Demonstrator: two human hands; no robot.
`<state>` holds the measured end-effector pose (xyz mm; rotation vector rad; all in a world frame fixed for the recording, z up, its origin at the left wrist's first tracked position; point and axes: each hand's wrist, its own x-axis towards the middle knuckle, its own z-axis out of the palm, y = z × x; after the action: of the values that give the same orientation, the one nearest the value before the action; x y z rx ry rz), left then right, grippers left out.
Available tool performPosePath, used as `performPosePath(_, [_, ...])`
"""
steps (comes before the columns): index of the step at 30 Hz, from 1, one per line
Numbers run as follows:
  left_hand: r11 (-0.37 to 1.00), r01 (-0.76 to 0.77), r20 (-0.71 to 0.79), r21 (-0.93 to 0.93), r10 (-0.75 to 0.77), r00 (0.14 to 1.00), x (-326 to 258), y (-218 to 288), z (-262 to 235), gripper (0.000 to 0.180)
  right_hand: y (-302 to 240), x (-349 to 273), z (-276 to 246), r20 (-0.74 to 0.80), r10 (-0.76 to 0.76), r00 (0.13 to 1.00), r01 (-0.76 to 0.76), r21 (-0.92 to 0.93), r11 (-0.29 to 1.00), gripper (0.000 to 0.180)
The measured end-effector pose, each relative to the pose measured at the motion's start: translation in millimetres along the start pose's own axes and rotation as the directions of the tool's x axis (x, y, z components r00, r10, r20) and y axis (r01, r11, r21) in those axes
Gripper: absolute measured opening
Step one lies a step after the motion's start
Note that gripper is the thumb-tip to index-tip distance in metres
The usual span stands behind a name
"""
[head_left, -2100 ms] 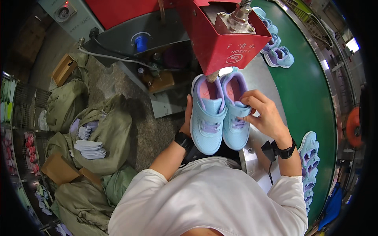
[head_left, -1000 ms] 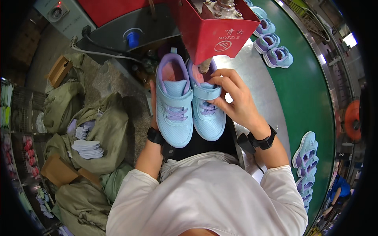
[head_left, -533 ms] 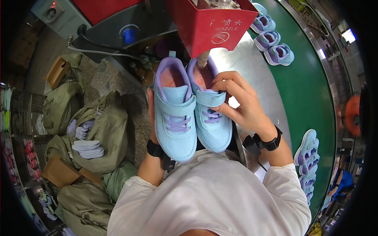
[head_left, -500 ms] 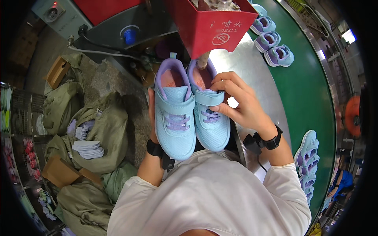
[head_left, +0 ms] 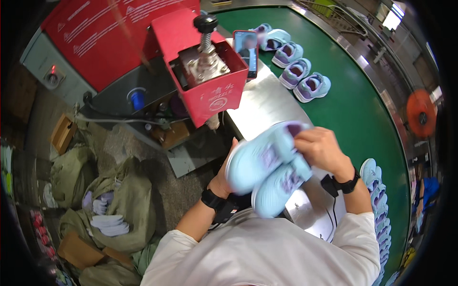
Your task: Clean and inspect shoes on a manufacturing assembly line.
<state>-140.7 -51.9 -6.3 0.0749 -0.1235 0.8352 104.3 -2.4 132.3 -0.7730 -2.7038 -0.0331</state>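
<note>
I hold a pair of light blue children's shoes with purple trim, blurred by motion, tilted sideways over the metal work surface. My left hand supports the shoes from underneath on the left. My right hand grips them from the top right. Both wrists wear black bands. The shoes sit just below a red press machine.
A green conveyor belt curves at right, carrying three purple-blue shoes at the top and a row of shoes at its right edge. A phone leans by the machine. Olive sacks with white insoles lie on the floor at left.
The pair has swung from upright, tops facing me, to lying sideways and lower right. My view has shifted, showing more of the machine and belt.
</note>
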Motion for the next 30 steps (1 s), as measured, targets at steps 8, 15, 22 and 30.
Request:
performPosePath(8, [0.935,0.069,-0.153,0.349,-0.016,0.988,22.2,-4.3,-6.7,0.086,113.3,-167.3,-20.0,-0.166,0.973,0.161,-0.937,-0.334,0.099,0.031])
performPosePath(15, [0.959,0.034,-0.138,0.281,0.006,0.990,19.1,-4.9,-15.3,0.074,139.2,-68.8,-13.0,-0.330,0.846,0.420,-0.907,-0.182,0.380,0.032])
performPosePath(22, [0.917,-0.003,-0.186,0.400,0.085,0.979,16.0,-32.2,3.7,0.062,196.1,37.5,49.6,-0.132,0.908,0.398,-0.892,-0.288,0.349,0.046])
performPosePath(30, [0.873,-0.041,-0.165,0.486,0.138,0.977,11.7,-47.1,7.2,0.062,228.0,-12.6,29.8,0.038,0.999,0.034,-0.992,-0.121,0.038,0.053])
